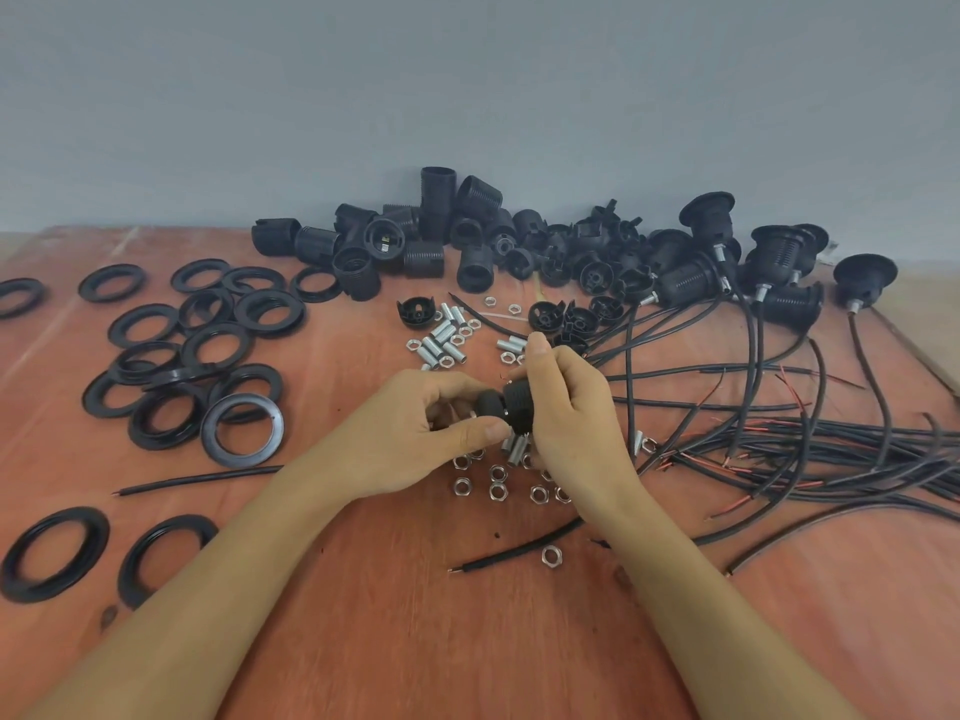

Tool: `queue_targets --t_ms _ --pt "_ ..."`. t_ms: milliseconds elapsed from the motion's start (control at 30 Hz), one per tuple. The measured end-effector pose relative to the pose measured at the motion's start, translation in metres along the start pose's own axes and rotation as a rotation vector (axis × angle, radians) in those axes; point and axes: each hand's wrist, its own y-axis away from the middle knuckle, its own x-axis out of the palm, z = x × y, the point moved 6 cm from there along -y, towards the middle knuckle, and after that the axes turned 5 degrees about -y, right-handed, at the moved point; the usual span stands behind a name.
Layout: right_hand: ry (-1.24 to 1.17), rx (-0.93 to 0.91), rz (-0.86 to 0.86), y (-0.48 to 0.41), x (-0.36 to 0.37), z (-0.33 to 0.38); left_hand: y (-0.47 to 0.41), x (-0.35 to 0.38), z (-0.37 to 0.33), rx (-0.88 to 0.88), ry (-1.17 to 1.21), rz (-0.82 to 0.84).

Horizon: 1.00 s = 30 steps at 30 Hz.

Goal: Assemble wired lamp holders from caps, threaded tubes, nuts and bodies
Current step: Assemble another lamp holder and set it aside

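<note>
At the table's middle, my right hand (pixel 563 407) grips a black threaded lamp holder body (pixel 519 401). My left hand (pixel 421 426) pinches a black cap (pixel 489 402) against the body's left end. Loose hex nuts (pixel 497 491) lie just below my hands, with silver threaded tubes (pixel 441 337) beyond them. A black wire (pixel 519 553) runs under my right wrist. More black bodies and caps (pixel 467 241) are heaped along the wall. Finished wired holders (pixel 774 267) stand at the back right.
Several black flat rings (pixel 208 356) are spread over the left of the red-brown table (pixel 415 641). A tangle of black cables with red cores (pixel 805 439) covers the right side. One short wire piece (pixel 197 480) lies left of my left forearm.
</note>
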Motion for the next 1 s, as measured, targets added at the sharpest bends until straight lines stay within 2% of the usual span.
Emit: queue_targets --t_ms 133,267,500,667,800,1000 --pt "-0.046 -0.12 -0.009 -0.002 -0.004 0.008 0.001 -0.004 -0.009 0.079 -0.064 -0.075" --pt "-0.054 -0.209 0.027 0.0 -0.005 0.01 0.005 -0.008 -0.017 0.22 -0.214 -0.197" --pt "-0.07 -0.386 0.115 0.006 -0.005 0.017 0.011 -0.003 -0.023 0.398 -0.442 -0.304" --pt "0.078 -0.324 0.02 0.004 -0.005 0.011 0.012 -0.01 -0.025 0.439 -0.446 -0.39" --pt "0.151 -0.284 0.108 -0.001 -0.006 0.009 0.012 -0.008 -0.019 0.416 -0.475 -0.36" --pt "0.221 -0.321 0.219 -0.003 -0.007 0.013 0.015 -0.006 -0.022 0.413 -0.571 -0.297"
